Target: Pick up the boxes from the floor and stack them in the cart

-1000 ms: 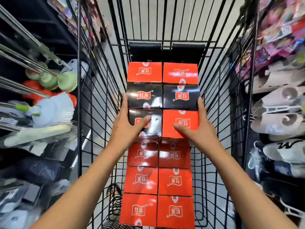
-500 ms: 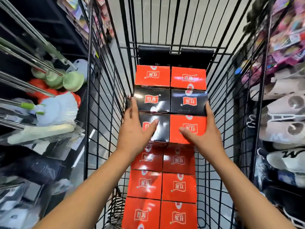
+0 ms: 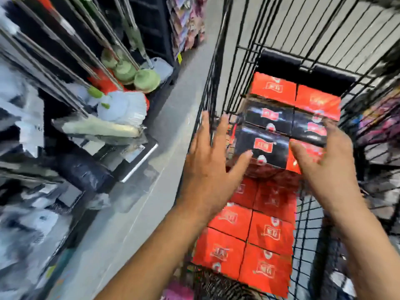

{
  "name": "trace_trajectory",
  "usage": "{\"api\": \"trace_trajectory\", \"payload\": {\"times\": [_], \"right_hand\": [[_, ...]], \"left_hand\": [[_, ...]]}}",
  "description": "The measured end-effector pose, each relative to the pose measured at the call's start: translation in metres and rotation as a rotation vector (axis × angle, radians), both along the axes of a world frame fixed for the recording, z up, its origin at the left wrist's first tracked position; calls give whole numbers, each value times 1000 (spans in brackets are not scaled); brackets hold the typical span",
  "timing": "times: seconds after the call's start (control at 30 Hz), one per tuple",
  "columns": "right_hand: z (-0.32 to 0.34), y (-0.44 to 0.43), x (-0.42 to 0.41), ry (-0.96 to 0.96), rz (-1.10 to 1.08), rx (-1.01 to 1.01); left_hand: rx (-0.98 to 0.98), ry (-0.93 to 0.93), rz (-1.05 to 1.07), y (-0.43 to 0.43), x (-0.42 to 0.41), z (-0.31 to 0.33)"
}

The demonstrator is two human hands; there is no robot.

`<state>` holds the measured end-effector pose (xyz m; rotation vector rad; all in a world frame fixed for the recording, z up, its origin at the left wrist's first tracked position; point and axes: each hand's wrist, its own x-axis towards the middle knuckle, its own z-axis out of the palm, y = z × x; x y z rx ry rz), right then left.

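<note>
While left hand (image 3: 207, 169), right hand (image 3: 324, 163) spread fingers (image 3: 204, 128), holding nothing: black box (image 3: 244, 137), red label (image 3: 263, 145), writing blurred.

Spread-fingered left hand (image 3: 207, 169) and right hand (image 3: 324, 167) flank stacked boxes (image 3: 262, 146) in the wire cart (image 3: 213, 87).

A shop aisle: a black wire cart (image 3: 214, 87) stands on the grey floor (image 3: 173, 137), mops (image 3: 147, 80) with green heads lean in a rack alongside, and hanging packaged goods (image 3: 186, 22) fill the display beyond.
</note>
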<state>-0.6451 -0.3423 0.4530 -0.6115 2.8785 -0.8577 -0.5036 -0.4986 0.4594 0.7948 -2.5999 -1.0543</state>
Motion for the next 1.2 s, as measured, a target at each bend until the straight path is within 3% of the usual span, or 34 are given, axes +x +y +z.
{"api": "trace_trajectory", "payload": {"times": [0.2, 0.4, 0.63, 0.8, 1.0, 1.07, 1.2], "right_hand": [[46, -133, 171, 76, 449, -251], [47, -212, 392, -58, 802, -273], [44, -257, 628, -211, 1140, -278], [14, -262, 753, -255, 1339, -172], [-57, -265, 850, -350, 1502, 182], [-74, -265, 881, -375, 1556, 337], [-89, -258, 947, -361, 1709, 460]], "left_hand": [[-233, 119, 242, -50, 191, 26], [-330, -29, 593, -82, 436, 32], [-431, -168, 969, -51, 696, 48], [-296, -360, 1241, -6, 828, 20], [-70, -470, 1465, 43, 924, -50], [8, -485, 1551, 57, 947, -68], [182, -449, 1768, 84, 984, -96]]}}
